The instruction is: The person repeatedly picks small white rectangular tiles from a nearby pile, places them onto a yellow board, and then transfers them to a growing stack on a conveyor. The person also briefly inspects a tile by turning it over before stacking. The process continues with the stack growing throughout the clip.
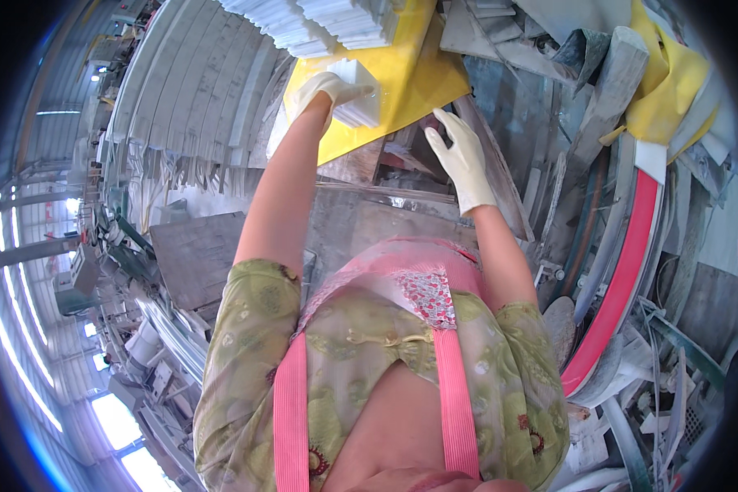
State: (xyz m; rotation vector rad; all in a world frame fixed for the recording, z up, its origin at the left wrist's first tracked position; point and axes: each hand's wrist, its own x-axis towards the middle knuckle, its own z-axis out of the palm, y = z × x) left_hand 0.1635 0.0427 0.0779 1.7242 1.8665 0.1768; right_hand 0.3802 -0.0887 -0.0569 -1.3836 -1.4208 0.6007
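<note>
My left hand (326, 88), in a cream-white glove, is at the near-left side of a small stack of white tiles (362, 111). Its thumb side reaches across the stack and the other fingers bend around the left side, partly hidden. The stack rests on a yellow sheet (418, 82) spread over a work surface. To the right of the stack, just off the sheet's near edge, my right hand (459, 154) hangs in the same kind of glove. Nothing is in it, and its thumb and fingers are apart.
Tall rows of white-grey slabs (197, 82) stand at the left, and more stacked white pieces (336, 20) lie at the far end of the sheet. Stone offcuts and a wooden post (611, 102) fill the right, near a curved red strip (619, 283). A board (197, 254) lies at left.
</note>
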